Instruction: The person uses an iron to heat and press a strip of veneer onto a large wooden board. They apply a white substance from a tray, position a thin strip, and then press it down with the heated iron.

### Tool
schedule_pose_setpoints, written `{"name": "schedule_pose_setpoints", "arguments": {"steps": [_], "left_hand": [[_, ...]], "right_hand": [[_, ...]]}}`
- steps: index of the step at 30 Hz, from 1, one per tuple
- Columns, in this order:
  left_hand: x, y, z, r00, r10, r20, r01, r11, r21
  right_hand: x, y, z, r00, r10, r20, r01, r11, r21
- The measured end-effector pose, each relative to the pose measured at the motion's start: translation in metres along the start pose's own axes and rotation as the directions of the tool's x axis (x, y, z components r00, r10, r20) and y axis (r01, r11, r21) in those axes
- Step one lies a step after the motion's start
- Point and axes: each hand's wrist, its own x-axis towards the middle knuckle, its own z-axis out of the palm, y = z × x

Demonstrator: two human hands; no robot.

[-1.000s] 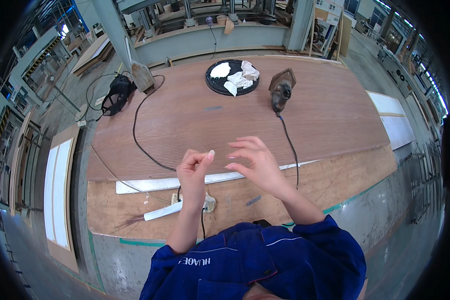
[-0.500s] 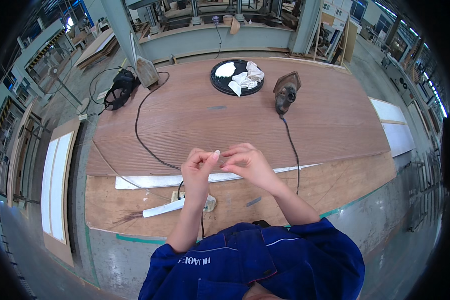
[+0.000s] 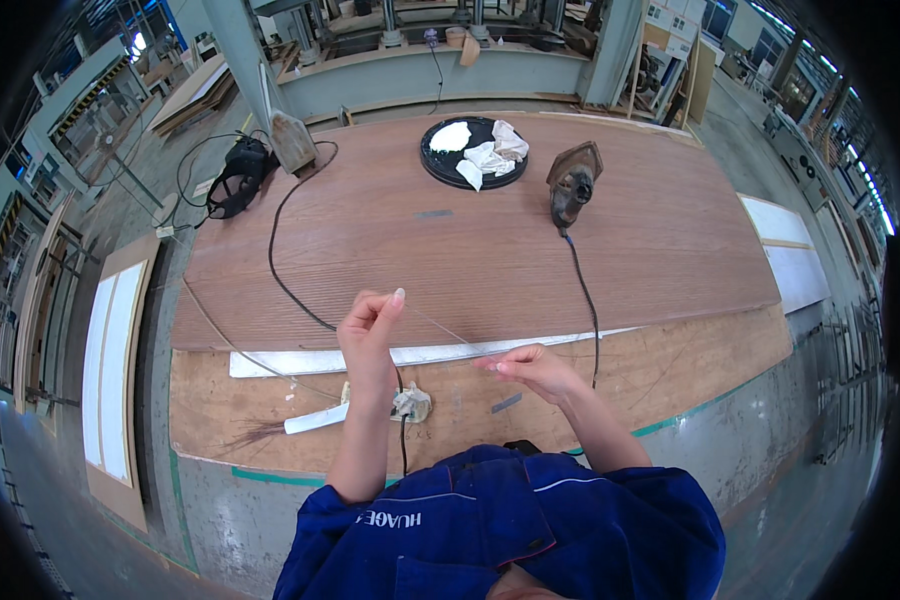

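Observation:
My left hand [image 3: 369, 330] is raised over the near part of a brown, finely ribbed panel [image 3: 470, 265], its thumb and forefinger pinched together. Lower and to the right, my right hand [image 3: 538, 370] pinches too, above the panel's near edge. Stretched slantwise between the two pinches is a thin, pale strand [image 3: 445, 329]; its exact kind is too fine to make out. Below my left forearm lie a white tube [image 3: 317, 419] with thin dark strips sticking out of its end, and a crumpled whitish bundle [image 3: 413, 402] beside a black cord.
An iron-like tool [image 3: 573, 190] with a pointed plate and cord rests on the panel's right. A round black tray [image 3: 432, 172] holds crumpled white pieces. A black cord [image 3: 275, 240] crosses the left side. Small grey strips [image 3: 507, 403] lie about. A machine frame [image 3: 440, 84] stands behind.
My hands were close together and have moved apart: the left slightly leftward, the right down and to the right. The strand now shows drawn out between them.

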Motion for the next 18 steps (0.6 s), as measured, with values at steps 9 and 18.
{"name": "schedule_pose_setpoints", "arguments": {"steps": [9,18], "left_hand": [[0.002,0.004,0.005,0.999,-0.021,0.038,0.019,0.999,0.036],[-0.008,0.003,0.013,0.992,-0.015,0.123,-0.003,0.989,0.145]], "right_hand": [[-0.002,-0.014,-0.018,0.851,-0.501,-0.158,0.122,0.481,-0.868],[0.015,-0.084,0.065,0.788,-0.615,0.036,0.464,0.553,-0.692]]}}
